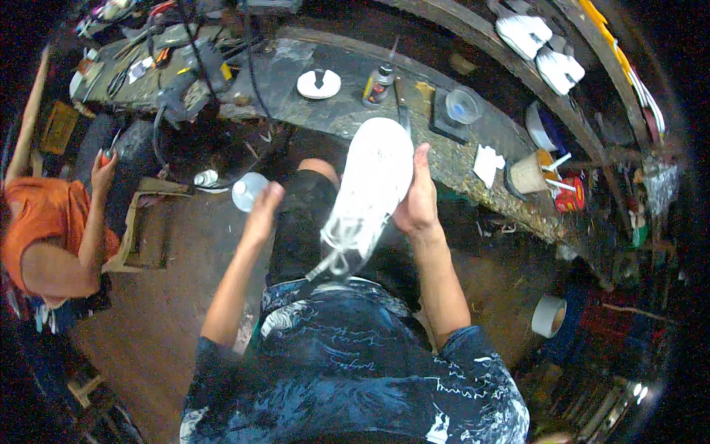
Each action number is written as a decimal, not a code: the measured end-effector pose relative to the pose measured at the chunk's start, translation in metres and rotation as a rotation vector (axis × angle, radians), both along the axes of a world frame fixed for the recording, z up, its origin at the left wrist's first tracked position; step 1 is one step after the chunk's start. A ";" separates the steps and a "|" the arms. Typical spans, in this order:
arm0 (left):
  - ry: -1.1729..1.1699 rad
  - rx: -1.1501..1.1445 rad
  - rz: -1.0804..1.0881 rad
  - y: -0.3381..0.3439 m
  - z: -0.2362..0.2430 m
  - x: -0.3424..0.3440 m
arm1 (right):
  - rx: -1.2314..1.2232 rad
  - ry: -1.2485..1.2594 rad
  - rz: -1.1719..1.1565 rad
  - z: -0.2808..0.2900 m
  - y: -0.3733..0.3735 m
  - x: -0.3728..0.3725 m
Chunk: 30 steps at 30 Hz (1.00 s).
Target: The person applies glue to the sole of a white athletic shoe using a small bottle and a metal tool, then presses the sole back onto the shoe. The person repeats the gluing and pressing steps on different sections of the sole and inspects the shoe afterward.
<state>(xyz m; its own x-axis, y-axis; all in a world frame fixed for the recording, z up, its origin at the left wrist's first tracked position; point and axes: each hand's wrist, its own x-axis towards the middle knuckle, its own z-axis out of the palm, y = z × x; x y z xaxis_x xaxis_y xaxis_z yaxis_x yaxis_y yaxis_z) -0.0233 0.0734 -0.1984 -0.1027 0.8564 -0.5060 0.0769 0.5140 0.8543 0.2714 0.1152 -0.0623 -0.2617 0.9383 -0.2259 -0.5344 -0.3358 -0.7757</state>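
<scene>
My right hand (420, 196) supports a white lace-up sneaker (376, 159) along its side, thumb up against the edge. The shoe's toe points away toward the bench, and its laces hang toward my lap. To the left, my left hand (265, 207) is closed around a translucent whitish plastic bottle (248, 191), apart from the shoe. Most fingers of both hands are hidden behind what they hold. Past the sneaker's toe, a dark bottle with a thin nozzle (378, 85) stands on the bench beside a knife (401, 100).
On the worn workbench (296, 55) lie a white rounded piece with a notch (319, 84), a clear cup (463, 107) on a dark block, white crumpled paper (488, 164) and a pot (526, 176). White shoes (525, 37) rest on a shelf. A person in orange (55, 222) sits at left.
</scene>
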 end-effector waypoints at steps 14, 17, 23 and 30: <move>0.028 0.267 -0.262 -0.020 -0.022 -0.002 | -0.279 0.442 0.282 0.000 -0.033 -0.011; -0.307 0.658 -0.110 -0.005 0.026 0.034 | -0.306 0.373 0.298 0.010 -0.029 -0.021; -1.297 0.496 -0.151 0.023 0.097 0.082 | -0.314 0.095 0.213 0.007 -0.020 -0.034; -1.406 0.282 0.217 0.021 0.077 0.075 | -0.330 -0.384 0.085 -0.019 -0.075 -0.005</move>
